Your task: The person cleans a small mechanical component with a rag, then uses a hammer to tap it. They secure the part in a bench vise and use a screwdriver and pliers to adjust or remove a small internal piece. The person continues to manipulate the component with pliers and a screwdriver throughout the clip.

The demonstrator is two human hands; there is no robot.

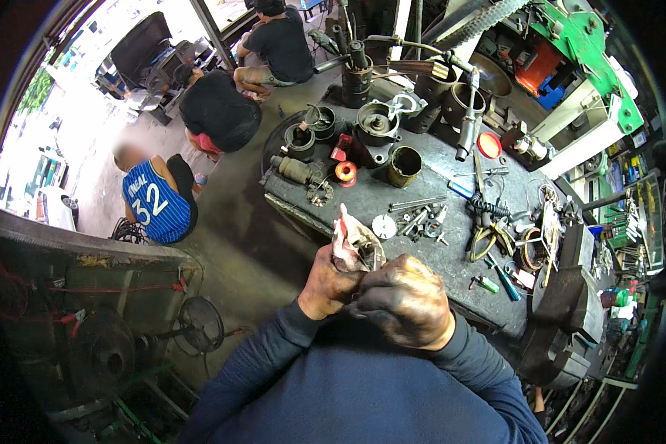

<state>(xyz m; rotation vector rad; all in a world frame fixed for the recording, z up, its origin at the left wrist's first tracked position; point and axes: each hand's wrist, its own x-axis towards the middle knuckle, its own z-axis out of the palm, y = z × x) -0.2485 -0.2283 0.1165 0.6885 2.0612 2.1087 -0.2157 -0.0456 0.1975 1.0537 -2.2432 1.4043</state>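
Close to my body, before the near edge of the workbench, both hands meet. My left hand (325,285) is wrapped round a stained, pale rag (342,241), with a dark metal part (368,256) bundled in it. Pressed against its right side, my right hand (405,302) is curled into a fist, partly blurred and dark with grime. Whatever lies inside those right fingers is hidden. Just beyond the rag, a pale round disc (384,226) rests on the bench, beside several bolts and small metal pieces (422,220).
The workbench (333,211) carries an open tin (405,166), a motor housing (377,122), an orange spool (345,172), pliers (484,240) and a screwdriver (505,280). A dark vise (570,318) stands at the right. Several people sit or crouch at the upper left.
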